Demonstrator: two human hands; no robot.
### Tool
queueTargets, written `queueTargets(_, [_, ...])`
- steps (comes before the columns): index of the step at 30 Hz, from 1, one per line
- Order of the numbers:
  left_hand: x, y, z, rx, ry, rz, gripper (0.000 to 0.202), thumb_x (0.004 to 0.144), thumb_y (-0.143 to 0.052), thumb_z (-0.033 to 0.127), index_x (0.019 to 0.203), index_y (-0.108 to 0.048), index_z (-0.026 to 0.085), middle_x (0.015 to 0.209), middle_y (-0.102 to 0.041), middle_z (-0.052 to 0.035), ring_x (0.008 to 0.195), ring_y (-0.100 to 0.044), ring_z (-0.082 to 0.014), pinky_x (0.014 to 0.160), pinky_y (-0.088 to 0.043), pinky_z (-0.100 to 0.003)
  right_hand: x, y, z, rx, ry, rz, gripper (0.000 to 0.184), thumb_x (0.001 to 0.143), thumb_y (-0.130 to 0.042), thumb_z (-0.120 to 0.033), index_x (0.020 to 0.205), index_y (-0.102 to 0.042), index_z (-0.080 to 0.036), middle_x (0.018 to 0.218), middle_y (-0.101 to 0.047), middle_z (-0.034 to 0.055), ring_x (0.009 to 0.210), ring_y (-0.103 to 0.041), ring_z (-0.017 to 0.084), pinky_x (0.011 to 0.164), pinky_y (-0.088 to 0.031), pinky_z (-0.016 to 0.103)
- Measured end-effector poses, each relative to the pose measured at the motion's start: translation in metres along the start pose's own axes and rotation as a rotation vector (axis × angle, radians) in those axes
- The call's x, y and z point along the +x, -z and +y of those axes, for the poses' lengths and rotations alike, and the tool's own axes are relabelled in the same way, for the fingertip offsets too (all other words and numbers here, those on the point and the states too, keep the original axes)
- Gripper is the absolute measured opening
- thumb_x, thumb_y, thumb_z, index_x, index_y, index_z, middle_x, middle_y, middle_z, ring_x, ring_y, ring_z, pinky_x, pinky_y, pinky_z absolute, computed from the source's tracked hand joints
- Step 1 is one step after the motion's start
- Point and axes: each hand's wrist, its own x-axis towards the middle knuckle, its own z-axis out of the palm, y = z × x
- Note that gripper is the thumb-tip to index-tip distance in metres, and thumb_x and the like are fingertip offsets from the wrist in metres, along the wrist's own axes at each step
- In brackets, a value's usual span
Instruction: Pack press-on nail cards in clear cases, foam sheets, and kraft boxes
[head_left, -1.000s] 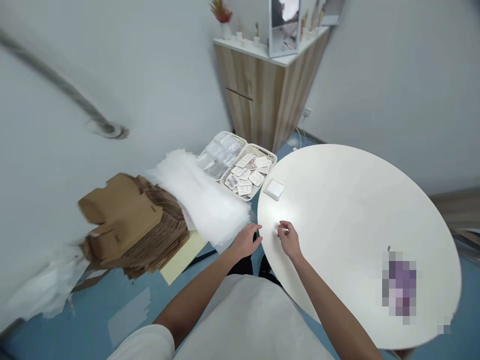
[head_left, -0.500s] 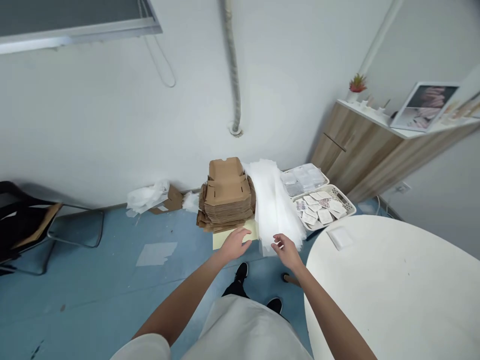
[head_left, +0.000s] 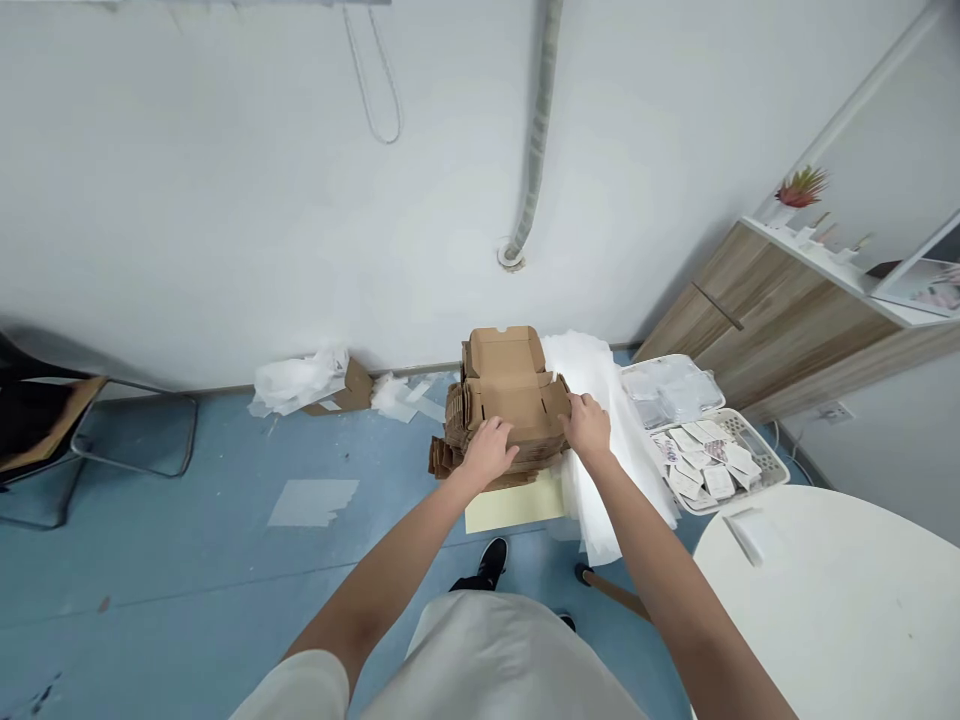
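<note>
A stack of flattened brown cardboard boxes (head_left: 506,405) stands low in front of me, near the wall. My left hand (head_left: 490,452) rests at the front edge of the top box, fingertips on the cardboard and thumb apart from them. At the stack's right side, my right hand (head_left: 587,425) has its fingers closed on the side flap of a cardboard box; the fingertips are partly hidden. Yellow board (head_left: 514,507) shows under the front of the stack. Just right of the boxes lies a pile of thin white sheets (head_left: 592,365), partly behind my right forearm.
White baskets hold clear packets (head_left: 667,390) and small white cards (head_left: 701,460). A round white table (head_left: 840,600) is close on my right. By the wall at left sit white wrapping (head_left: 296,382) and a cardboard box (head_left: 352,388); a chair (head_left: 142,395) stands further left.
Both hands have moved forward from above the floor in front of the stack onto the cardboard boxes. My right hand has closed on a side flap. The view has shifted.
</note>
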Motion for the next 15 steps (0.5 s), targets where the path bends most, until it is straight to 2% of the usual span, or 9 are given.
queueTargets(3, [0.004, 0.001, -0.009, 0.006, 0.001, -0.028, 0.034, 0.076, -0.051, 0.029, 0.106, -0.052, 0.014, 0.1, -0.052, -0.0103, 0.099, -0.049, -0.024, 0.086, -0.039, -0.036, 0.013, 0.001, -0.007, -0.144, -0.051, -0.05, 0.029, 0.077, -0.051, -0.024, 0.105, -0.047, -0.018, 0.096, -0.057, 0.0103, 0.09, -0.054, 0.023, 0.074, -0.033, 0.033])
queueTargets(7, [0.005, 0.004, -0.012, -0.043, -0.009, -0.012, 0.036, 0.077, -0.05, 0.031, 0.108, -0.051, 0.013, 0.102, -0.051, -0.0106, 0.096, -0.051, -0.0232, 0.085, -0.041, -0.035, 0.02, 0.005, -0.011, -0.195, -0.071, -0.122, 0.019, 0.08, -0.044, -0.018, 0.099, -0.046, -0.016, 0.087, -0.06, 0.0099, 0.082, -0.057, 0.021, 0.069, -0.031, 0.03])
queueTargets(11, [0.001, 0.006, -0.005, -0.101, -0.034, 0.029, 0.038, 0.076, -0.052, 0.032, 0.11, -0.049, 0.014, 0.111, -0.046, -0.0104, 0.101, -0.049, -0.0233, 0.086, -0.041, -0.034, 0.019, 0.013, -0.014, -0.145, -0.04, -0.134, 0.014, 0.08, -0.039, -0.017, 0.092, -0.045, -0.016, 0.08, -0.061, 0.0088, 0.074, -0.058, 0.02, 0.061, -0.03, 0.027])
queueTargets(15, [-0.002, 0.008, 0.003, -0.12, -0.065, 0.006, 0.036, 0.076, -0.052, 0.031, 0.109, -0.051, 0.016, 0.107, -0.05, -0.0089, 0.099, -0.051, -0.0224, 0.084, -0.042, -0.034, 0.021, 0.028, -0.015, -0.032, -0.025, -0.124, 0.008, 0.078, -0.039, -0.019, 0.085, -0.043, -0.018, 0.071, -0.06, 0.0058, 0.066, -0.056, 0.02, 0.054, -0.028, 0.026])
